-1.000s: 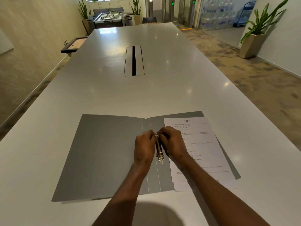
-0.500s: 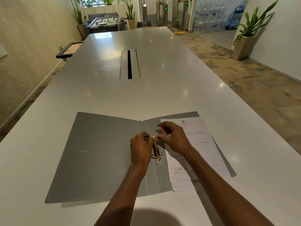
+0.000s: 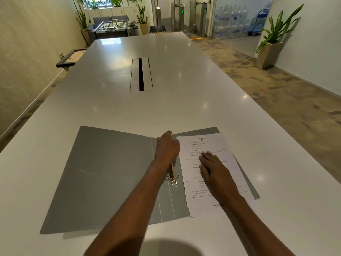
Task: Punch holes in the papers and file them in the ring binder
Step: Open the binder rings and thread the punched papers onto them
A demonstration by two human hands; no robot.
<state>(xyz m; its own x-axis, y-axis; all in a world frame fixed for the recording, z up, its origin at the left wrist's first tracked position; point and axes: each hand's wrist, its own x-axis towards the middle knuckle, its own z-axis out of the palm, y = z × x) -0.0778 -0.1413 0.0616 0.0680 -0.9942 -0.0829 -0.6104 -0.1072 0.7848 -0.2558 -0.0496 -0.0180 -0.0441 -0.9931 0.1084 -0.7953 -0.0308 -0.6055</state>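
A grey ring binder (image 3: pixel 103 174) lies open and flat on the white table near me. Its metal ring mechanism (image 3: pixel 173 177) runs along the spine; the near ring shows, the far end is hidden under my left hand (image 3: pixel 167 147). That hand rests on the upper part of the mechanism with fingers curled down. Printed white papers (image 3: pixel 217 145) lie on the binder's right cover. My right hand (image 3: pixel 212 167) lies flat on the papers, fingers spread, palm down. No hole punch is in view.
The long white table (image 3: pixel 166 111) stretches away, with a cable slot (image 3: pixel 141 74) in its middle. A potted plant (image 3: pixel 271 48) stands at the right wall. A foosball table (image 3: pixel 112 27) and more plants stand at the far end.
My right hand left the ring mechanism and moved right to lie flat on the papers. My left hand slid up along the mechanism. The view tilted a little.
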